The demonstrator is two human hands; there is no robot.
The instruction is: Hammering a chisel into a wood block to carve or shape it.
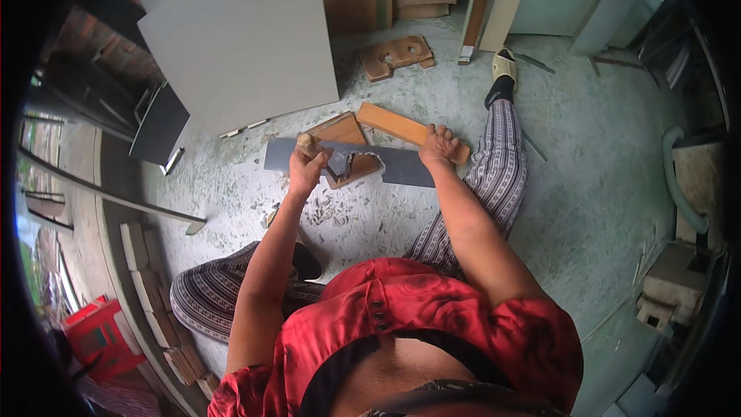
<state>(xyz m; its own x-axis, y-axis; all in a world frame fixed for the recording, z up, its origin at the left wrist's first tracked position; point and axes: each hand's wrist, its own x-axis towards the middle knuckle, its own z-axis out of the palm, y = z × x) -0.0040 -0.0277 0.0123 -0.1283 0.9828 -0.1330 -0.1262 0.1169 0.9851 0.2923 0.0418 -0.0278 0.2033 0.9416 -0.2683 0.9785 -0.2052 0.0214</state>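
Note:
A long dark grey board [409, 167] lies crosswise before me, with a ragged notch broken into its middle. My left hand [306, 171] is closed round a wooden-handled tool [308, 144], whose dark blade reaches toward the notch. At the board's right part, my right hand [439, 147] grips it, fingers curled over its far edge and against an orange wooden block [390, 123]. Under the grey board rests a brown wooden board [340, 130], partly hidden. The exact shape of the blade is hard to make out.
Chips litter the floor [340, 224] between my legs. A large pale panel [247, 46] leans at the far left, and a cut brown piece [396, 56] lies beyond the block. Stacked bricks [147, 286] and a red crate [100, 340] stand left; a beige machine [673, 282] is right.

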